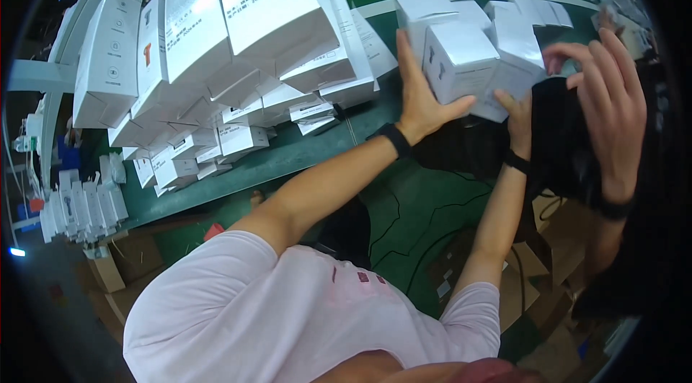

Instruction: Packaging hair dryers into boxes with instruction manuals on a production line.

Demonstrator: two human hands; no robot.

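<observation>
Facing stacked white cartons, upper left of frame; brown cardboard at lower right; co-worker's hand at right edge of our workspace. White boxes, glossy, square-edged, bunched right of upper centre. We clasp them between left hand, spread wide along side, and right hand, thumb in front, fingers hidden.

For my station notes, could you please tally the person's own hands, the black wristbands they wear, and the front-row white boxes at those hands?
Own hands: 2 (left hand, right hand)
Black wristbands: 2
Front-row white boxes: 2 (those behind overlap too much to count)
Total: 6
</observation>
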